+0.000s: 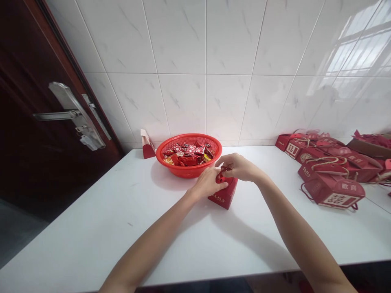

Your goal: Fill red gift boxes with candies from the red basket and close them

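A small red gift box (224,199) with gold lettering stands on the white tabletop, just right of a red plastic basket (188,173). My left hand (208,183) grips the box from its left side, the thumb lying across the near face. Over the box's top, my right hand (240,167) is closed with its fingertips pinched at something small, red and shiny. Fingers hide most of that piece, so its kind is unclear. Red-wrapped candies (191,156) fill the basket.
Several red gift boxes with cord handles (334,189) crowd the right side. Behind them sits a brown carton (368,147) with red items. An upright red-and-white piece of packaging (147,146) stands left of the basket by the tiled wall. At left is a dark door (27,81).
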A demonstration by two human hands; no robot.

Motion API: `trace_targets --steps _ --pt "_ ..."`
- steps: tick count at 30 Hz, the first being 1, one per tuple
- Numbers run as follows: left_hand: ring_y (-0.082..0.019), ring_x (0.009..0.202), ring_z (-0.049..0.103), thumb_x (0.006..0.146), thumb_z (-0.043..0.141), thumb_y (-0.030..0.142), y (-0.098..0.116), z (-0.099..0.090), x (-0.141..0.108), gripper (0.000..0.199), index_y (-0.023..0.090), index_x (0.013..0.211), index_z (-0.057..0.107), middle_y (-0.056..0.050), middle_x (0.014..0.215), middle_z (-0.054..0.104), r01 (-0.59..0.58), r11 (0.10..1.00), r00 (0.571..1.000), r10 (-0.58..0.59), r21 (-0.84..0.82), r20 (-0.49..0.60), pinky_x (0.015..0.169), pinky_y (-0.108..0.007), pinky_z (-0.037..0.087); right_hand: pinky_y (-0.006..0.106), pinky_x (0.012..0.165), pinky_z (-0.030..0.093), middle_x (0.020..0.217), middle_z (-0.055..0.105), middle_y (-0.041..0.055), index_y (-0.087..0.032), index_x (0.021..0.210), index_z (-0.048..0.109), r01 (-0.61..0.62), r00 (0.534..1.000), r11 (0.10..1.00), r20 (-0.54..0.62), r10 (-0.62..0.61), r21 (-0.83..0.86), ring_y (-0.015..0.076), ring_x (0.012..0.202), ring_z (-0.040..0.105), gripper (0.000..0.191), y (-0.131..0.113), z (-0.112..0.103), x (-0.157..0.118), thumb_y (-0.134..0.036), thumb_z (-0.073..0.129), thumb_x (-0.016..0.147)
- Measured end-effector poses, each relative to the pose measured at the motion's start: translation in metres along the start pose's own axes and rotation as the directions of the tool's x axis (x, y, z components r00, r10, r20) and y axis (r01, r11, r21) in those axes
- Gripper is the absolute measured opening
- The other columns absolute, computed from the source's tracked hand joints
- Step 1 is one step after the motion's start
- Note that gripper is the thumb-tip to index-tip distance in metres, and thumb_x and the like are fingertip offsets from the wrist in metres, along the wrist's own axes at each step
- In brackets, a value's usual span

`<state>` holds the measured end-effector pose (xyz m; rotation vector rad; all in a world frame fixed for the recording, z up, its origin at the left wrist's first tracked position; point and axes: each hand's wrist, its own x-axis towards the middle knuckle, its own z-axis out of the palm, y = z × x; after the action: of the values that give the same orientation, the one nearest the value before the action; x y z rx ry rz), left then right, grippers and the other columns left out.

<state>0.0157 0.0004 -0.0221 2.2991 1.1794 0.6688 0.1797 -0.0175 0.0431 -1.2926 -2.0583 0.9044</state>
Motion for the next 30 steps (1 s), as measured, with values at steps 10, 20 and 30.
trace_targets --steps 10,20,30 --pt "-0.029 0.113 0.058 0.076 0.075 0.039 -0.009 -0.004 -0.001 0.046 0.020 0.117 0.066 -0.011 0.121 0.060 0.040 0.989 0.996 -0.051 -0.142 -0.072 0.094 -0.042 0.049 0.027 0.059 0.046 0.072 0.066 0.0011 -0.016 0.093 0.068 0.003 0.995 0.991 -0.103 0.011 0.130 0.0157 0.065 0.062 0.029 -0.004 -0.004 0.001 -0.009 0.057 0.067" --pt "-0.030 0.123 0.057 0.072 0.079 0.037 -0.016 0.001 0.001 0.063 0.021 0.128 0.056 -0.012 0.135 0.059 0.020 0.954 0.999 -0.033 -0.298 -0.038 0.103 -0.047 0.046 0.024 0.057 0.040 0.071 0.062 -0.0024 -0.019 0.100 0.065 -0.009 0.985 0.996 -0.173 -0.006 -0.086 0.0139 0.063 0.055 0.049 -0.002 0.003 0.000 0.001 0.050 0.059" --pt "-0.025 0.103 0.060 0.080 0.068 0.043 -0.011 0.005 0.000 0.026 0.020 0.092 0.063 -0.006 0.105 0.064 -0.020 0.986 1.000 0.020 -0.168 -0.002 0.093 -0.040 0.049 0.027 0.057 0.039 0.062 0.065 -0.0011 -0.020 0.094 0.067 -0.156 0.967 0.980 -0.219 0.126 -0.123 0.0158 0.061 0.056 0.030 -0.003 0.003 -0.005 -0.005 0.057 0.071"
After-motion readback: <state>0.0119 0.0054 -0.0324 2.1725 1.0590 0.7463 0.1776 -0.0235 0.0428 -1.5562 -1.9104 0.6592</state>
